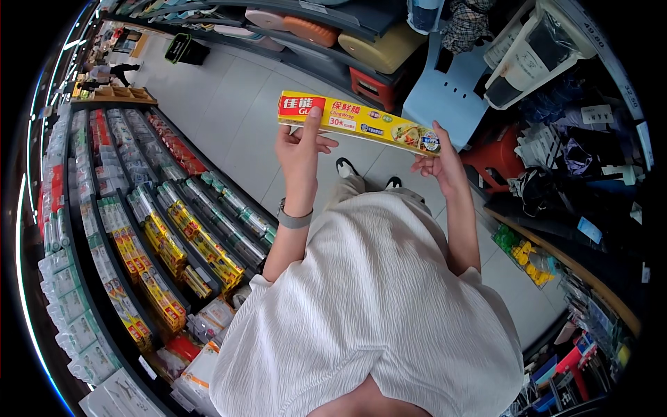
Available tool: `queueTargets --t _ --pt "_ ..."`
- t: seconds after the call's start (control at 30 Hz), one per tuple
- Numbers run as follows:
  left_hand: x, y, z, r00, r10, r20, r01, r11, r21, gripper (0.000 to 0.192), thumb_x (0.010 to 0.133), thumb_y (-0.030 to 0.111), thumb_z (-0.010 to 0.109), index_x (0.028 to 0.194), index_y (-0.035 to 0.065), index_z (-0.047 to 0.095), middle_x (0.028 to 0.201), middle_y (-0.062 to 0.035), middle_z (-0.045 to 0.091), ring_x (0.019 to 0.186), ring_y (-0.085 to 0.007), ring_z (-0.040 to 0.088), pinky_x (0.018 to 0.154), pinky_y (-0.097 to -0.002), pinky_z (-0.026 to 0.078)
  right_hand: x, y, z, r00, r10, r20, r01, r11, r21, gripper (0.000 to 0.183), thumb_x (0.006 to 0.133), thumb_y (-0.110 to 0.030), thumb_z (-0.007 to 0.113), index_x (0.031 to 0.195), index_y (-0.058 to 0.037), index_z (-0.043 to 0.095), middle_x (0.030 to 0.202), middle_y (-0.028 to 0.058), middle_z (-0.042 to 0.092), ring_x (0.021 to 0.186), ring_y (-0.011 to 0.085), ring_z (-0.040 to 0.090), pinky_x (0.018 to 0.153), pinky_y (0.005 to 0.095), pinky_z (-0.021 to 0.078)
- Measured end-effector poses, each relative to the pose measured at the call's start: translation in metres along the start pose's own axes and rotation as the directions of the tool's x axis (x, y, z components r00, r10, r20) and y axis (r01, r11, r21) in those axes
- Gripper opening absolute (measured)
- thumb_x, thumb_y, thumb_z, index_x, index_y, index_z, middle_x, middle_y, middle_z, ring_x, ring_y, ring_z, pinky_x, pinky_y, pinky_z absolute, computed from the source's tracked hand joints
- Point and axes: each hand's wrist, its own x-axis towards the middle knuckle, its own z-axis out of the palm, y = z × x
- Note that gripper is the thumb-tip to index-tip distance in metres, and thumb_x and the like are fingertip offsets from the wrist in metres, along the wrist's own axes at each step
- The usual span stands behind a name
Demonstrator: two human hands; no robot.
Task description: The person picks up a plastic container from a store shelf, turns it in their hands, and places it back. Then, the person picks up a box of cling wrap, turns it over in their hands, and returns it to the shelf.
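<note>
A long yellow and red cling wrap box [365, 121] is held level in front of my body, its printed front facing up at me. My left hand [302, 143] grips the box's left end, the thumb resting on the red panel and the fingers underneath. At the opposite end, my right hand [443, 161] pinches the corner, with its thumb along the end and fingers curled below. A watch with a grey band [296, 218] is on my left wrist. Tiled floor and my shoes [346, 168] show below the box.
Shelves of similar yellow boxes [200, 242] and plastic-wrapped rolls run along my left. A light blue plastic chair [443, 91], red stools [495, 154] and hanging umbrellas [531, 57] stand to the right. Farther off are a black basket [186, 50] and a person [112, 72].
</note>
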Motion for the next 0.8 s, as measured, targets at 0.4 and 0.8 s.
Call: queueTargets --t 0.4,0.8 --pt "0.004 -0.001 0.001 0.999 0.0 -0.045 0.008 0.984 0.178 0.054 0.096 0.049 0.076 0.11 -0.0012 0.062 0.078 -0.0108 0.073 0.053 -0.0139 0.067 0.048 -0.0221 0.046 -0.007 0.0 -0.012 0.999 -0.003 0.05 0.004 1.0 -0.019 0.063 0.1 -0.066 0.058 0.11 -0.0043 0.067 0.073 0.0061 0.067 0.063 0.0179 0.069 0.049 0.0255 0.0424" --pt "0.013 -0.046 -0.017 0.958 -0.284 -0.029 0.285 0.954 0.095 0.054 0.098 0.049 0.073 0.112 -0.0024 0.067 0.09 -0.0103 0.075 0.065 -0.0117 0.069 0.06 -0.0218 0.051 -0.017 0.005 -0.019 0.995 -0.095 -0.02 0.095 0.995 0.006 0.052 0.099 -0.052 0.068 0.112 -0.0021 0.067 0.076 0.0074 0.069 0.065 0.0144 0.068 0.051 0.0235 0.043"
